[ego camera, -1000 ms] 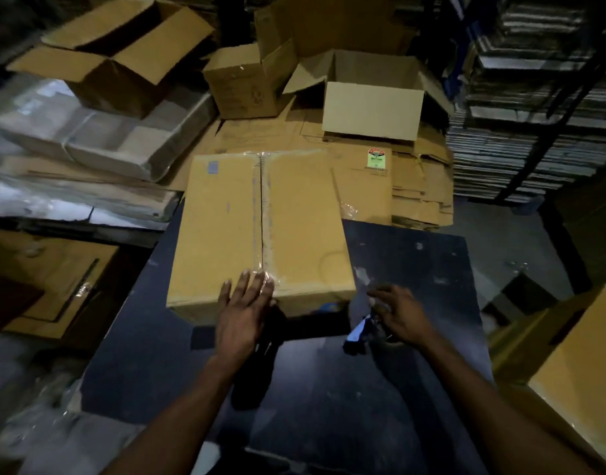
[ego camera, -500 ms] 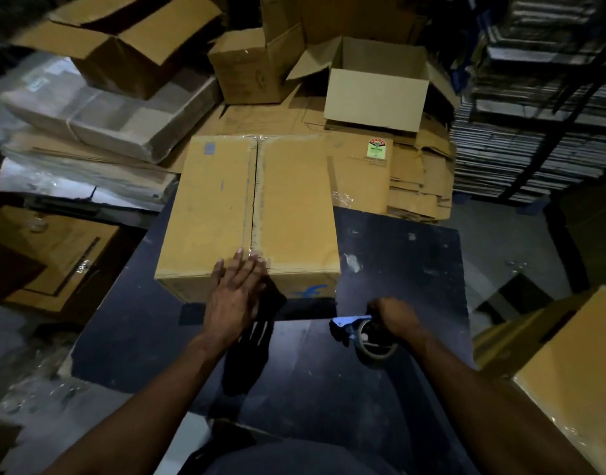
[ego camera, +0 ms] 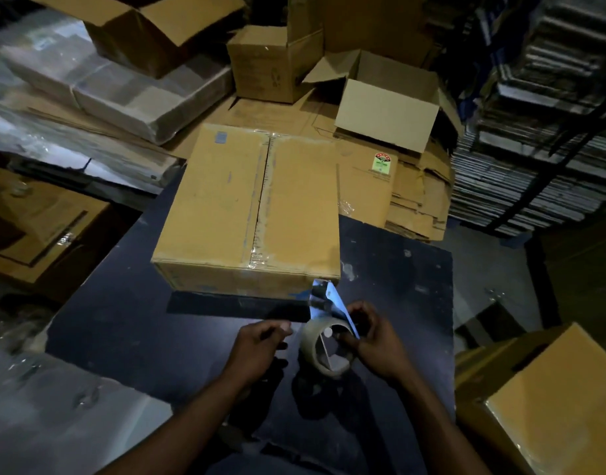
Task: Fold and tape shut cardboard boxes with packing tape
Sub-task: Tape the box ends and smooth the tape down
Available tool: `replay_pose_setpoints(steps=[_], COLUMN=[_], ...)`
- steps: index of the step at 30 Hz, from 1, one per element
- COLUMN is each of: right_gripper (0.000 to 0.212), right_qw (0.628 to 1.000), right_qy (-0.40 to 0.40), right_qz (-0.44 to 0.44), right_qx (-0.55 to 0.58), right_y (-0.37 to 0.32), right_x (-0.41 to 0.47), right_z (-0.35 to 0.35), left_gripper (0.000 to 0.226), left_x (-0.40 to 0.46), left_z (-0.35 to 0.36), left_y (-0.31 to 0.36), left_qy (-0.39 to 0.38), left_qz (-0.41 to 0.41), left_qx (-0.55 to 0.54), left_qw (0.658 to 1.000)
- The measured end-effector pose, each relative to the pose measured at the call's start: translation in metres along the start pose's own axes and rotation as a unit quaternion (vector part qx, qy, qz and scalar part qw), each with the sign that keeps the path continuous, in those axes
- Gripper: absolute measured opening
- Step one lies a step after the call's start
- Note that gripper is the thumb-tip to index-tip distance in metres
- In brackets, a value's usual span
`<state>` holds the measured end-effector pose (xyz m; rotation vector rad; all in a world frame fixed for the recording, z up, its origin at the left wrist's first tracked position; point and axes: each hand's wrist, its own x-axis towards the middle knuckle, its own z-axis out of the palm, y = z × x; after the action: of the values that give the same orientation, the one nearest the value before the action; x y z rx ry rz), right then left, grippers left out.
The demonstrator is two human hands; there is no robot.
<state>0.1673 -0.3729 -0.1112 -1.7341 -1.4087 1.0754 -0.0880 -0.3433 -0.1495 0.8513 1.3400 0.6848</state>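
Right hand (ego camera: 373, 341) fingers curled around tape dispenser (ego camera: 329, 341); left hand (ego camera: 260, 347) fingers loosely curled, holding nothing.

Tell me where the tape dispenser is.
Head view, lower centre-right: the tape dispenser is in the right hand, above the dark table, just before the taped box.

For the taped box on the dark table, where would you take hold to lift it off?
Probably by its two short side walls, one hand from each side, low down. The box lies flat and wide, its taped top has no handle, and both sides stand clear on the table.
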Motion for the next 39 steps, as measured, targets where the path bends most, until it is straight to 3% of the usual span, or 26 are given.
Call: replay_pose_setpoints(steps=[5,10,21,29,33,36,39], right_gripper=[0.058,0.068,0.073,0.072,0.075,0.074,0.073], right_qw=[0.999,0.995,0.988,0.986,0.985,0.985,0.984], right_qy=[-0.034,-0.057,-0.093,-0.104,-0.109,-0.104,-0.109], right_qz=[-0.04,-0.082,-0.124,-0.129,-0.133,-0.135,-0.142], right_qx=[-0.006,-0.001,0.005,0.016,0.02,0.011,-0.012], right_y=[-0.04,-0.059,-0.072,-0.073,-0.075,-0.074,-0.076], right_x=[0.006,0.009,0.021,0.032,0.036,0.039,0.041], right_z=[0.001,0.009,0.031,0.034,0.034,0.034,0.034], left_gripper=[0.02,0.029,0.034,0.017,0.025,0.016,0.016], left_x=[-0.014,-0.041,-0.041,-0.039,-0.038,-0.031,-0.023], left_z=[-0.006,-0.016,-0.037,-0.031,-0.032,-0.038,-0.047], left_y=[0.03,0.056,0.078,0.079,0.089,0.097,0.101], left_qy=[0.041,0.057,0.053,0.076,0.064,0.045,0.057], left_qz=[0.072,0.109,0.032,0.044,-0.01,-0.044,-0.026], left_qx=[-0.032,-0.085,-0.128,-0.142,-0.164,-0.139,-0.08], left_qw=[0.996,0.989,0.99,0.986,0.984,0.988,0.995])
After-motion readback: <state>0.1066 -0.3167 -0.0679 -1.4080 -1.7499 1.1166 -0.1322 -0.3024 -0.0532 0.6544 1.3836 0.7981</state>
